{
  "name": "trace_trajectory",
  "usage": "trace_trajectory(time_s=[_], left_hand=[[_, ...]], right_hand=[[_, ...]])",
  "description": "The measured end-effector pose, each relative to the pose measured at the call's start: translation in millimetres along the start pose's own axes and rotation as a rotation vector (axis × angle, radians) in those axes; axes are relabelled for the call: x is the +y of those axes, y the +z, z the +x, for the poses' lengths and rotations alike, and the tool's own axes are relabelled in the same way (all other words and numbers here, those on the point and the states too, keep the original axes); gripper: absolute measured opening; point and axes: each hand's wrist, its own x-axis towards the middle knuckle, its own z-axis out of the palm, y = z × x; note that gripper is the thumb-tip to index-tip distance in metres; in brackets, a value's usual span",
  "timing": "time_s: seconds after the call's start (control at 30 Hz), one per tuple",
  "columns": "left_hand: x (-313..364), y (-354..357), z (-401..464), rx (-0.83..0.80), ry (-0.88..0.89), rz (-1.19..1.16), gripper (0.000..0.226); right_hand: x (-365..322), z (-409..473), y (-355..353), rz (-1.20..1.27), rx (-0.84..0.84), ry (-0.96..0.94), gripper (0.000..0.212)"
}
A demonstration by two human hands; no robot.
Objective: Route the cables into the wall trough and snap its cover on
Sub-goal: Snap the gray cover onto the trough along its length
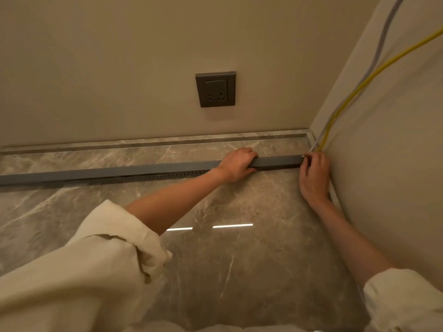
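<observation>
Two cables, yellow cable (359, 88) and grey cable (381, 44), descend the wall at 2 o'clock to the trough (119, 173) on the floor (239, 248). Left hand (237, 165) clasps the cover (278, 162), steadying it; right hand (312, 176) fingers (309, 161) curl at its end, apparently guiding cables.

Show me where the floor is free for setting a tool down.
Free: the marble floor between the forearms, nearer than the grey trough. Crowded: the corner, where the right hand, yellow cable and grey cable meet.

Trough (96, 172) perhaps runs past left edge.
</observation>
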Motion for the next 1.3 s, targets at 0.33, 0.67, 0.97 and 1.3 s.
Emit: trace_trajectory(time_s=[0.33,0.67,0.97,1.3], left_hand=[[-2,-2,-2,0.035,-0.006,-0.051,0.027],[-18,-28,-24,0.093,-0.011,-0.04,0.022],[-18,-38,-29,0.11,-0.054,-0.019,0.025],[-18,-44,-32,0.106,-0.037,-0.008,0.021]], right_hand=[[-7,2,10,0.274,0.091,0.295,0.049],[-33,32,32,0.781,-0.015,0.625,0.018],[-37,31,38,0.649,-0.043,0.51,0.03],[-40,43,25,1.22,0.008,0.776,0.025]])
